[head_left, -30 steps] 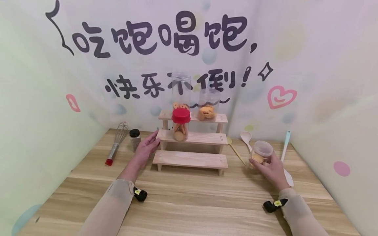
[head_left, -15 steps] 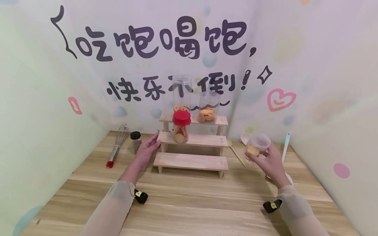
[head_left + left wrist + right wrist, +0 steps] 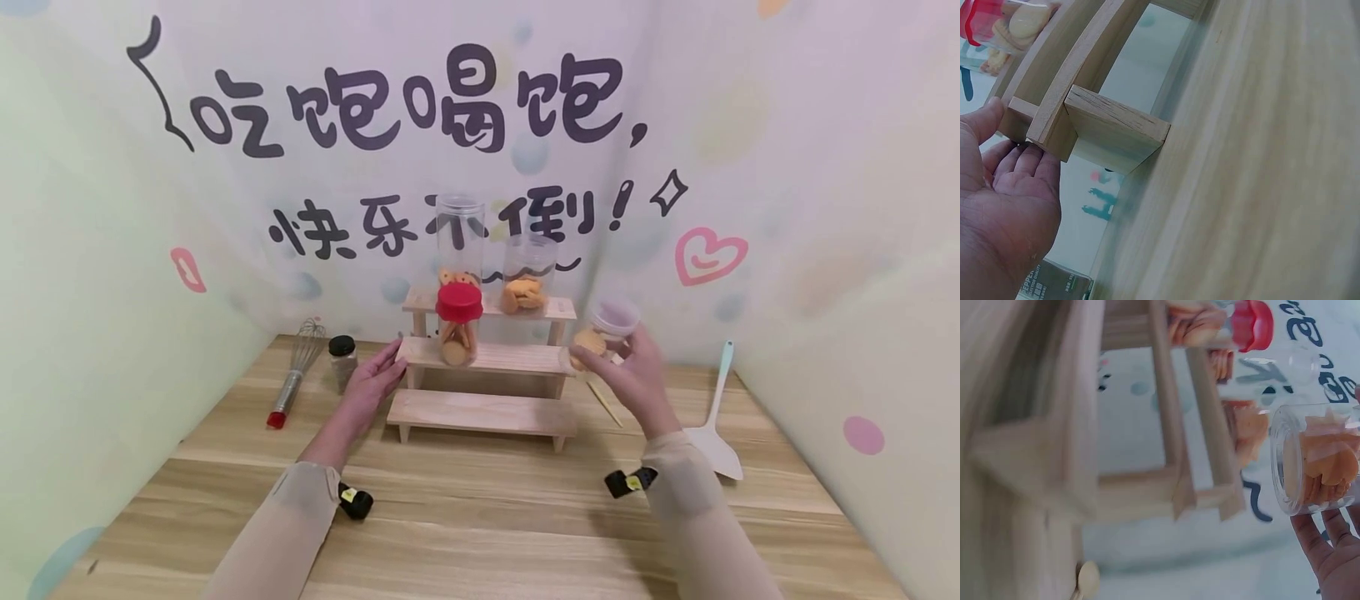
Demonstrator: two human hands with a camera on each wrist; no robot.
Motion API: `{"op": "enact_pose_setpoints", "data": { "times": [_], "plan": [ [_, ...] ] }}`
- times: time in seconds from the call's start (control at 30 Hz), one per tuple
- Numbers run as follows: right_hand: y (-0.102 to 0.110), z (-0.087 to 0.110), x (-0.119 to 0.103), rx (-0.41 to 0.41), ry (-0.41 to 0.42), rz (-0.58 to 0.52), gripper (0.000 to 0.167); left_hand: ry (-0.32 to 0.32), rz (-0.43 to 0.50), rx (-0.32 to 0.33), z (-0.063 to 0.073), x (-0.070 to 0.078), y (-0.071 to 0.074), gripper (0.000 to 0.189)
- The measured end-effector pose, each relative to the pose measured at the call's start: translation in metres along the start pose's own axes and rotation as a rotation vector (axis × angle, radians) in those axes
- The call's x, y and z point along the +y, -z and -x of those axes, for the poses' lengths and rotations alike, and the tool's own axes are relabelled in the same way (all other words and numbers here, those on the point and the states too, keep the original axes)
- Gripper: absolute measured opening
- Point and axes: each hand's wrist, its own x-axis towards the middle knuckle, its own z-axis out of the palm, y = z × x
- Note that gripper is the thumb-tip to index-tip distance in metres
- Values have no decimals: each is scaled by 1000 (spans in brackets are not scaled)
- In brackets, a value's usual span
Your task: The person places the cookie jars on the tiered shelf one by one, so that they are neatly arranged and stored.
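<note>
My right hand (image 3: 633, 383) grips a short clear jar of biscuits (image 3: 590, 343), raised beside the right end of a three-step wooden stand (image 3: 517, 357). Seen from the right wrist, the fingers (image 3: 1315, 545) lie along the wall of that jar. At the stand's other end, my left hand (image 3: 371, 387) holds the middle step, thumb above and fingers below in the left wrist view. A red-lidded jar (image 3: 459, 304) with biscuits stands on that middle step. The top step carries a tall clear jar (image 3: 460, 229) and a shorter clear jar (image 3: 528, 287), both with biscuits.
Left of the stand lie a whisk (image 3: 296, 367) and a black-lidded pepper jar (image 3: 343, 360). On the right, a white spatula (image 3: 716, 446) with a pale blue handle end lies near the wall. A thin yellow handle (image 3: 604, 404) shows beside the stand. A printed backdrop hangs behind.
My right hand has lifted the biscuit jar and carried it left towards the stand, uncovering the spatula. The left hand stays at the middle step's end.
</note>
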Motion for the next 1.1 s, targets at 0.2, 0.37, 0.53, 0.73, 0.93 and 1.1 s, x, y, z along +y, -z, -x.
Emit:
{"op": "enact_pose_setpoints", "data": {
  "times": [0.2,0.37,0.53,0.73,0.93,1.1],
  "plan": [
    [-35,-16,-13,7,37,-101,70,-10,-8,-24,3,0,-2,64],
    [-54,-18,-17,-38,2,-74,67,-22,-11,-33,3,0,-4,64],
    [-60,-17,-11,-109,-89,19,70,-16,-5,-16,1,-1,-3,64],
    [-63,-16,-2,-144,-147,33,68,-8,3,-20,2,-3,-2,63],
    [-67,-17,3,-146,-166,50,71,-8,10,-12,1,-1,-1,63],
    [-70,-18,5,-160,-166,38,76,-15,13,-14,-1,0,0,64]
  ]
}}
